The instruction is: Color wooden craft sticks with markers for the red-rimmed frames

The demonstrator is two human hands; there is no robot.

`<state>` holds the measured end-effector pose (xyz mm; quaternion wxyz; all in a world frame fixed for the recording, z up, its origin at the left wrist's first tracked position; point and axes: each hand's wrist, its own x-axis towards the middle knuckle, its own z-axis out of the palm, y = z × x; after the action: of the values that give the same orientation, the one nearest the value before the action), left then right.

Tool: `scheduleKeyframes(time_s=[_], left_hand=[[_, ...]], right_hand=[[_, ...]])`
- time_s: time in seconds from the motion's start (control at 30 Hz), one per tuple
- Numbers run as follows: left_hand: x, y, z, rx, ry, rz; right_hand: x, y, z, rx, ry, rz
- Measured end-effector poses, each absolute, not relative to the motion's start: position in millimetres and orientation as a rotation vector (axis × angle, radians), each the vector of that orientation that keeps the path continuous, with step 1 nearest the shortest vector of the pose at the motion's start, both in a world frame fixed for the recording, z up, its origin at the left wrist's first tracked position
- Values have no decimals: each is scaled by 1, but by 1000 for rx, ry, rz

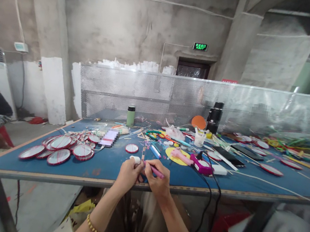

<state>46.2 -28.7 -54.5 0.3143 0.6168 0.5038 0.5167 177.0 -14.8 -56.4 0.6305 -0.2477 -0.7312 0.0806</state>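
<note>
My left hand (128, 173) is closed at the front of the blue table, pinching a thin flat stick (143, 153) that points away from me. Something white (135, 159), perhaps a wrap, shows at one of its fingers. Close beside it, my right hand (159, 178) grips a pinkish-purple marker pen (156, 171), its tip near the stick. Just beyond the hands lie a round red-rimmed disc (132, 149) and a blue-and-white marker (155, 151). My fingers hide the lower part of the stick.
Several red-rimmed discs (59, 157) are piled at left beside a phone (109, 137). A green bottle (130, 116) and a black thermos (214, 117) stand at the back. To the right are a pink-handled tool (181, 156), a magenta box (202, 165) and cables (209, 194).
</note>
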Motion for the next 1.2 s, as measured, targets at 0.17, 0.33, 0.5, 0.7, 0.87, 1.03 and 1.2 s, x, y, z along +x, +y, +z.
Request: scheduleKeyframes(time_s=[0.17,0.33,0.5,0.7,0.87,1.03,1.2], left_hand=[[46,-29,-53,1658,1346,1358],[47,-31,-50,1654,1328,1351],[47,-30,-52,1651,1331,1352],[46,-28,-54,1654,1335,1364],[47,-29,-54,1629,1288,1365],[46,-29,-54,1644,1312,1371],[46,-29,-54,1638,1310,1362]], right_hand=[[177,-15,-57,-560,-1691,203],[177,-16,-55,-561,-1646,181],[176,-16,-56,-554,-1643,187],[175,-16,-57,-549,-1659,187],[177,-16,-57,-556,-1602,152],[177,-16,-55,-559,-1611,125],[177,-16,-55,-559,-1632,120]])
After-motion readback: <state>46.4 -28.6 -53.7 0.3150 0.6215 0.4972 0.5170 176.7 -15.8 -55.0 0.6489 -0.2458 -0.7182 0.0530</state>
